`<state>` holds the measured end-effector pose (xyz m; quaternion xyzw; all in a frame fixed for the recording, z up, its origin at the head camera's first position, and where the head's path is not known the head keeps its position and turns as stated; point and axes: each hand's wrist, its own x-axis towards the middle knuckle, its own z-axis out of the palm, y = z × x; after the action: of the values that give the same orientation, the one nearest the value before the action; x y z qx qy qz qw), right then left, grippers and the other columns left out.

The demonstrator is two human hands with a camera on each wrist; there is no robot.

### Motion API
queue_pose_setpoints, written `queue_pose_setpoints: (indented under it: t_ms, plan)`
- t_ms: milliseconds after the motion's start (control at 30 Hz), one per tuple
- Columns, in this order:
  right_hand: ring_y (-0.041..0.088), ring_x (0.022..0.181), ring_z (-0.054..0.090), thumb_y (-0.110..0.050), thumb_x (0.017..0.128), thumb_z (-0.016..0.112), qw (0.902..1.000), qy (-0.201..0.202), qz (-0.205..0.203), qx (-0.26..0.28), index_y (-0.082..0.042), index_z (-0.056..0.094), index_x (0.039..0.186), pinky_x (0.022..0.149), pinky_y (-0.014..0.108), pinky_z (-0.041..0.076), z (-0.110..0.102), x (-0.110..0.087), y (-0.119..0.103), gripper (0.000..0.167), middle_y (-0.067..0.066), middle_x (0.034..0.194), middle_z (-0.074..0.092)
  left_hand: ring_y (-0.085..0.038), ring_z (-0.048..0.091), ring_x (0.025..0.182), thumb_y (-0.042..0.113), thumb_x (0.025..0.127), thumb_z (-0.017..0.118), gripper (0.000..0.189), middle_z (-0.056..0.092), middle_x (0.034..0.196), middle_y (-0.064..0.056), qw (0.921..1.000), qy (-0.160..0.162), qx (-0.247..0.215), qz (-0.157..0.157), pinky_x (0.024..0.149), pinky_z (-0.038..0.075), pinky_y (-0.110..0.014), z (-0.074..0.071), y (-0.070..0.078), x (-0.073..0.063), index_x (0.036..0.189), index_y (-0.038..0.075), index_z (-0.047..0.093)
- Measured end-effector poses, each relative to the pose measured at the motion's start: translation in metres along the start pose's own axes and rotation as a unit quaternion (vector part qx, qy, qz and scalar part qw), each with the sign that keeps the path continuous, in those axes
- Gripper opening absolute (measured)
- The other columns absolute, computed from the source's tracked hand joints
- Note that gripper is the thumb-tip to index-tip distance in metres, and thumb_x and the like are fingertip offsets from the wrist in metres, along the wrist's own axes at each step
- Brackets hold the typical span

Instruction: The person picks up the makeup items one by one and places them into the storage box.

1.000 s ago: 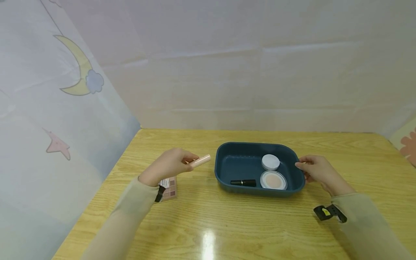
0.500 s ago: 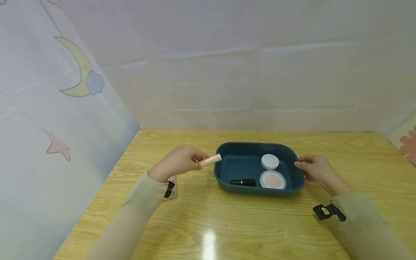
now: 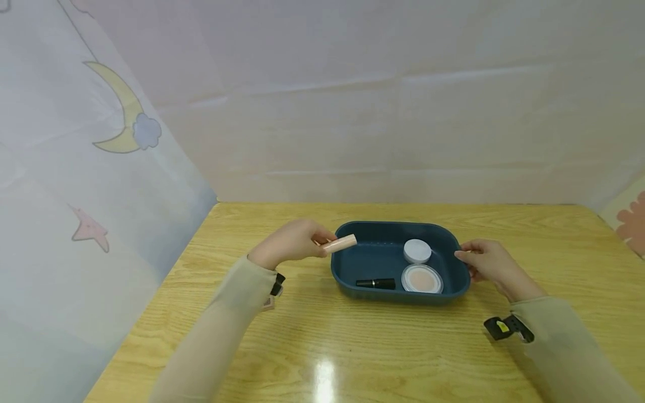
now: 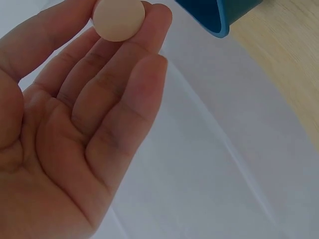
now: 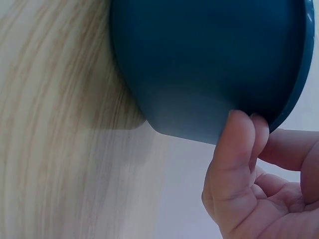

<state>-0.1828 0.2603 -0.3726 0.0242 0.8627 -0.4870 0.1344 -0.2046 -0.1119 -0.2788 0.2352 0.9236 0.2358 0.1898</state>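
Observation:
My left hand point(image 3: 294, 243) pinches a pale peach cosmetic tube point(image 3: 342, 243) between thumb and fingers. The tube's front end overlaps the left rim of a dark blue oblong bin point(image 3: 368, 258). In the left wrist view, the tube point(image 4: 118, 19) shows its round end, with the bin point(image 4: 225, 17) close by. My right hand point(image 3: 494, 266) grips the bin's right rim, thumb on the inside. From the right wrist, the fingers of that hand point(image 5: 244, 174) press against the bin's outer wall point(image 5: 199, 69). Inside lie a round white case point(image 3: 417, 251), a round compact with a beige centre point(image 3: 422, 279) and a slim black tube point(image 3: 375, 284).
A makeup palette point(image 3: 269, 303) lies on the wooden table point(image 3: 322, 336), mostly hidden under the left forearm. A printed cloth point(image 3: 312, 112) hangs behind the table and along its left side. Each wrist carries a black strap.
My left hand has moved right with the peach tube, from left of the bin to over its left rim. The left forearm now covers most of the palette. The right hand keeps its grip.

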Motion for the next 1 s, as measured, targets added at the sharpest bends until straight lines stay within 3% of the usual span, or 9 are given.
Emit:
queue_pose_setpoints:
  t_ms: [300, 533, 1000]
  plan:
    - [0.015, 0.064, 0.054, -0.014, 0.104, 0.045, 1.0, 0.005, 0.003, 0.001, 0.022, 0.037, 0.129, 0.058, 0.029, 0.054, 0.002, 0.001, -0.001, 0.045, 0.007, 0.081, 0.055, -0.019, 0.059, 0.112, 0.007, 0.092, 0.066, 0.04, 0.065, 0.123, -0.004, 0.9994, -0.019, -0.018, -0.024, 0.09, 0.049, -0.034, -0.001, 0.009, 0.013, 0.131, 0.013, 0.063]
    - [0.015, 0.063, 0.053, -0.014, 0.104, 0.046, 1.0, 0.008, 0.004, 0.002, 0.022, 0.037, 0.13, 0.057, 0.029, 0.053, 0.003, 0.001, -0.002, 0.046, 0.006, 0.079, 0.054, -0.019, 0.06, 0.109, 0.009, 0.092, 0.067, 0.039, 0.066, 0.12, -0.004, 0.9994, -0.031, 0.007, -0.01, 0.091, 0.049, -0.035, -0.003, 0.015, 0.024, 0.131, 0.012, 0.063]
    - [0.015, 0.063, 0.054, -0.014, 0.104, 0.046, 0.9999, 0.012, -0.003, 0.002, 0.022, 0.038, 0.129, 0.057, 0.029, 0.053, 0.005, -0.002, -0.001, 0.045, 0.007, 0.08, 0.055, -0.016, 0.06, 0.1, 0.007, 0.091, 0.068, 0.037, 0.066, 0.114, -0.003, 0.9963, -0.072, 0.046, -0.012, 0.084, 0.05, -0.031, -0.008, 0.033, 0.049, 0.127, 0.011, 0.065]
